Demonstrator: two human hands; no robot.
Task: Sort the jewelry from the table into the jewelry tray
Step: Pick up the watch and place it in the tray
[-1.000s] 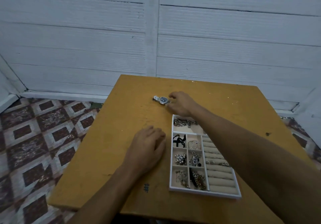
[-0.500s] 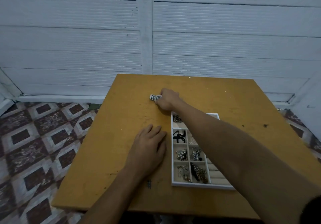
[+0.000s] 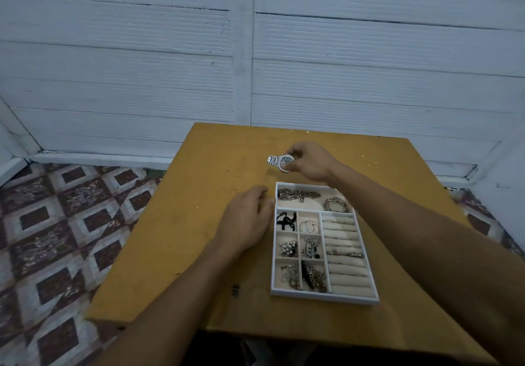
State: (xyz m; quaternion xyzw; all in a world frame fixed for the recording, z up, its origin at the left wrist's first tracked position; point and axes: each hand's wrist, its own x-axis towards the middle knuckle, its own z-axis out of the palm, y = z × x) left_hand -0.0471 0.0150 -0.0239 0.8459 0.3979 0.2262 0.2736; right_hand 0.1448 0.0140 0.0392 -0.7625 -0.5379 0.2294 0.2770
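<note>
A white panelled wall [image 3: 170, 81] fills the background, with patterned floor tiles [image 3: 56, 223] to the left; in front of it stands the ochre tabletop [image 3: 199, 223], and on its right half the white jewelry tray [image 3: 324, 297], long side running away from the person. The left hand [image 3: 247, 223] lies on the tabletop just beside the tray's left wall, fingers loosely curled and holding nothing; whether it touches the wall cannot be told. The right hand [image 3: 309, 161] reaches past the tray's far edge, thumb and fingers pinched on the case of a silver watch [image 3: 282, 161]; the bracelet sticks out to the left, and the watch seems to sit just clear of the tabletop. No other loose piece shows on the tabletop, so this looks like the last item to sort.

The wide far compartment is the likely home; it already holds a chain [image 3: 298, 194] at the left and a set of bangles [image 3: 336, 204] at the right, with bare lining between and in front of them. To do it well, bring the watch back low over the far wall; lower it onto that bare patch rather than onto the chain; lay it dial up with the bracelet tucked in before letting go; the left hand can steady the tray meanwhile.
</note>
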